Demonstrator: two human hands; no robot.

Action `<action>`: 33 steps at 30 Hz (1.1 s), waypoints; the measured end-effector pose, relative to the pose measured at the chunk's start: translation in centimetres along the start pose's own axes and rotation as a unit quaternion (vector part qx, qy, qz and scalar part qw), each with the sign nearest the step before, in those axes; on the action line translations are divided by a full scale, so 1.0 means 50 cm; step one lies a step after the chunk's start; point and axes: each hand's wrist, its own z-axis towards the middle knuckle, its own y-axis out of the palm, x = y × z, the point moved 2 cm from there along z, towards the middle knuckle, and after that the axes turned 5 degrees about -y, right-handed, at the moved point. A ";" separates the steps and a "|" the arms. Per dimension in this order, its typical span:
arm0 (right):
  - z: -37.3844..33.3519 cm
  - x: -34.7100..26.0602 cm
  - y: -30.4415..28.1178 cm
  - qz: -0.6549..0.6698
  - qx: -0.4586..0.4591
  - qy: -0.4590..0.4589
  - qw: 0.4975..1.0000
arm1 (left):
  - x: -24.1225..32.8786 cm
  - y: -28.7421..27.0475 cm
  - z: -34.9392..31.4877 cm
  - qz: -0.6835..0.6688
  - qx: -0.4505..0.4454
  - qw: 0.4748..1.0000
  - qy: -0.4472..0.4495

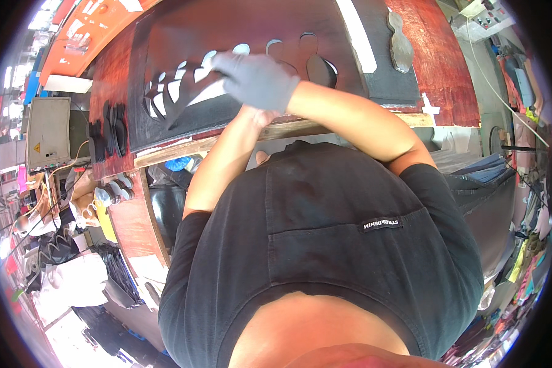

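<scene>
My right hand (257, 80), in a grey glove, reaches across to the left over a dark sheet (251, 27). Its fingers are smeared by motion, so their grip is unclear. Below the right wrist is my left hand (262, 115), mostly hidden, with its fingers out of sight. A row of sole-shaped cut-outs runs along the sheet, and white shows through several of them. Narrow strips of the sheet (176, 110) stand between the cut-outs left of the glove. One dark sole-shaped piece (320, 70) sits in its cut-out right of the glove.
A grey sole-shaped block (402, 49) lies on the black board at the right, beside a white strip (357, 37). Dark sole pieces (115, 129) lie on the red table's left side. An orange surface (92, 30) and a grey metal box (49, 132) stand farther left.
</scene>
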 end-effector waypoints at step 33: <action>-0.135 0.148 -0.253 0.155 -0.073 0.281 0.944 | -0.005 0.000 -0.073 0.194 0.098 0.973 0.078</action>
